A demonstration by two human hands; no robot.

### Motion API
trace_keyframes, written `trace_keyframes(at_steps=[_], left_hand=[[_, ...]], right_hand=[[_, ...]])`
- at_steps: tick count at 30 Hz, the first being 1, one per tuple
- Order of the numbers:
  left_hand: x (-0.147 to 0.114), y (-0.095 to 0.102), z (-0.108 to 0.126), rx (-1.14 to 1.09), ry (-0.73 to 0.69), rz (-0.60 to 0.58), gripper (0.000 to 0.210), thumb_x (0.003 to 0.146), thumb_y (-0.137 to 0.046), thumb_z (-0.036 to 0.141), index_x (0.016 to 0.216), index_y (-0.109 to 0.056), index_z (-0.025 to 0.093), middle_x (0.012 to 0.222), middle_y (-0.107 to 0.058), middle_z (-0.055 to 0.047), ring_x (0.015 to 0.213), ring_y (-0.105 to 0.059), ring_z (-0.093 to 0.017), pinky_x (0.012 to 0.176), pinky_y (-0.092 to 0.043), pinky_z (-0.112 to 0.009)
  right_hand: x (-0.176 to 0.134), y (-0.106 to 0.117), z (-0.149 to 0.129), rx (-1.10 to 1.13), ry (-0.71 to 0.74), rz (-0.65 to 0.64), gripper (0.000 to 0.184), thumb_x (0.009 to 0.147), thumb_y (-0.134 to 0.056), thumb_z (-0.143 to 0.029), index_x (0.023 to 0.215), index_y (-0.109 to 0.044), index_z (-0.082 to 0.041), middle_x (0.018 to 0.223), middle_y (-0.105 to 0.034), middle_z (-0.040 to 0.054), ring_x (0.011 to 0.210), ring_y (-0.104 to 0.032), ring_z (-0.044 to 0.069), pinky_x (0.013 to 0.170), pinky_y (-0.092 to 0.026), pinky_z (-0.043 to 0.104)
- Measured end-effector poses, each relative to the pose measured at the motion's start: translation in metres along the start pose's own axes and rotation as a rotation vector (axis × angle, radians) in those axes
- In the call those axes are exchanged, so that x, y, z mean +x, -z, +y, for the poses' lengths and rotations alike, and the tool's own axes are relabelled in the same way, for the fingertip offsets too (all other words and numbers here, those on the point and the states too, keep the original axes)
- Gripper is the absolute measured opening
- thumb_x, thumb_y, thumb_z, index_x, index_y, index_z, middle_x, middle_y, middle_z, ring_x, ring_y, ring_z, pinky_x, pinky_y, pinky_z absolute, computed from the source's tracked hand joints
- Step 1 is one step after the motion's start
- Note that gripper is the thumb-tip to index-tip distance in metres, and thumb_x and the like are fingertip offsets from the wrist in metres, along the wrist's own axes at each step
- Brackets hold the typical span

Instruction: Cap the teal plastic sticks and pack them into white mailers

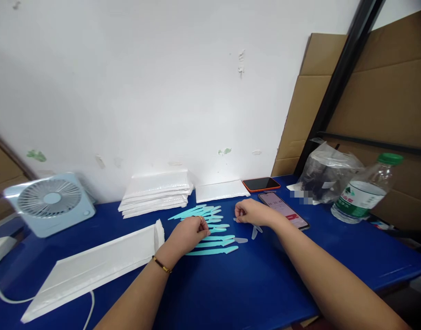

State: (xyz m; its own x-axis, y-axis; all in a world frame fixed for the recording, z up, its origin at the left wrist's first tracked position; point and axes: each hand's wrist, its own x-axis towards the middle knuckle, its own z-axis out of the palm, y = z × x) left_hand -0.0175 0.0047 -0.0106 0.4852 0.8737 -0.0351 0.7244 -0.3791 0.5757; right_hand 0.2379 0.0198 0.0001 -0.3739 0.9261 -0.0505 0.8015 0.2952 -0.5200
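Observation:
Several teal eyebrow razors (215,251) lie in a loose row on the blue table, their handles pointing left. My left hand (191,231) is over the row with thumb and fingers pinched together on one razor, partly hidden by the fingers. To the right, my right hand (250,212) is closed in a pinch just above the table. A pale sliver shows by its fingertips, but what it holds is hidden. Small translucent blade covers (254,233) lie below that hand, and another cover (240,240) rests against the end of a razor.
A white padded mailer (93,266) lies open-ended at left; a stack of mailers (155,192) and a single mailer (222,190) are by the wall. A fan (52,201) stands left. Two phones, one lit (282,208), one dark (262,184), a plastic bag (325,172) and a water bottle (363,192) are right.

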Motion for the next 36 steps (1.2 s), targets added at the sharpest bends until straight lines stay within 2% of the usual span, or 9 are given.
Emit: trace_keyframes(at_steps=[3,6,9,14,16,24,31,33,36], left_hand=[[0.002,0.002,0.0,-0.033,-0.009,0.062,0.021,0.077,-0.047,0.039,0.076,-0.057,0.02,0.064,-0.057,0.002,0.057,-0.05,-0.013,0.05,-0.032,-0.022],[0.004,0.004,0.001,-0.144,-0.004,0.088,0.021,0.078,-0.044,0.038,0.079,-0.054,0.02,0.067,-0.055,0.003,0.057,-0.051,-0.011,0.052,-0.035,-0.022],[0.005,0.006,0.001,-0.286,0.035,0.085,0.024,0.078,-0.043,0.041,0.078,-0.05,0.018,0.068,-0.051,0.003,0.053,-0.048,-0.009,0.051,-0.036,-0.021],[0.003,0.011,0.004,-0.43,0.082,0.055,0.028,0.076,-0.045,0.044,0.077,-0.049,0.016,0.067,-0.049,0.003,0.051,-0.041,-0.008,0.05,-0.033,-0.02],[0.002,0.012,0.004,-0.453,0.087,0.051,0.028,0.076,-0.045,0.043,0.078,-0.049,0.016,0.067,-0.049,0.003,0.051,-0.039,-0.007,0.05,-0.033,-0.02],[0.003,0.012,0.0,-0.411,0.075,0.074,0.027,0.076,-0.046,0.042,0.078,-0.051,0.016,0.064,-0.046,0.004,0.051,-0.037,-0.007,0.048,-0.031,-0.019],[0.005,0.009,0.003,-0.421,0.012,0.013,0.029,0.078,-0.045,0.043,0.08,-0.051,0.015,0.066,-0.047,0.003,0.052,-0.042,-0.008,0.051,-0.035,-0.02],[0.006,0.008,0.002,-0.339,0.004,0.051,0.028,0.079,-0.043,0.042,0.081,-0.052,0.016,0.067,-0.05,0.002,0.056,-0.047,-0.01,0.054,-0.038,-0.022],[0.006,0.006,0.001,-0.126,-0.005,0.2,0.024,0.078,-0.047,0.037,0.088,-0.057,0.018,0.08,-0.057,-0.002,0.075,-0.053,-0.015,0.066,-0.041,-0.026]], right_hand=[[0.0,0.001,-0.001,0.219,0.034,0.031,0.014,0.071,-0.058,-0.029,0.079,-0.059,-0.017,0.071,-0.062,0.0016,0.053,-0.06,0.012,0.051,-0.041,0.02],[0.0,0.003,-0.003,0.338,0.071,0.032,0.02,0.07,-0.06,-0.033,0.081,-0.06,-0.016,0.069,-0.062,0.0013,0.051,-0.06,0.011,0.051,-0.043,0.02],[0.0,0.002,-0.007,0.326,0.111,0.11,0.018,0.069,-0.061,-0.03,0.079,-0.063,-0.015,0.06,-0.061,0.0012,0.054,-0.058,0.012,0.05,-0.041,0.02],[-0.003,0.002,-0.023,0.258,0.316,0.344,0.009,0.07,-0.061,-0.025,0.072,-0.064,-0.016,0.075,-0.063,0.0037,0.065,-0.056,0.012,0.061,-0.044,0.023],[-0.005,0.002,-0.028,0.261,0.349,0.343,0.009,0.072,-0.06,-0.025,0.071,-0.064,-0.017,0.076,-0.063,0.0039,0.067,-0.056,0.013,0.063,-0.045,0.024],[-0.005,0.002,-0.028,0.299,0.325,0.342,0.013,0.071,-0.064,-0.03,0.072,-0.064,-0.016,0.075,-0.063,0.0037,0.068,-0.057,0.013,0.063,-0.046,0.025],[-0.001,-0.013,-0.036,0.359,0.39,0.265,0.013,0.07,-0.064,-0.029,0.074,-0.065,-0.016,0.076,-0.065,0.0037,0.069,-0.059,0.014,0.066,-0.047,0.025],[-0.001,-0.011,-0.037,0.377,0.368,0.231,0.016,0.071,-0.063,-0.03,0.08,-0.065,-0.016,0.08,-0.065,0.0044,0.07,-0.06,0.014,0.066,-0.047,0.025],[-0.007,0.004,-0.028,0.308,0.275,0.239,0.02,0.073,-0.06,-0.031,0.086,-0.065,-0.017,0.086,-0.065,0.0054,0.07,-0.061,0.014,0.065,-0.047,0.025]])
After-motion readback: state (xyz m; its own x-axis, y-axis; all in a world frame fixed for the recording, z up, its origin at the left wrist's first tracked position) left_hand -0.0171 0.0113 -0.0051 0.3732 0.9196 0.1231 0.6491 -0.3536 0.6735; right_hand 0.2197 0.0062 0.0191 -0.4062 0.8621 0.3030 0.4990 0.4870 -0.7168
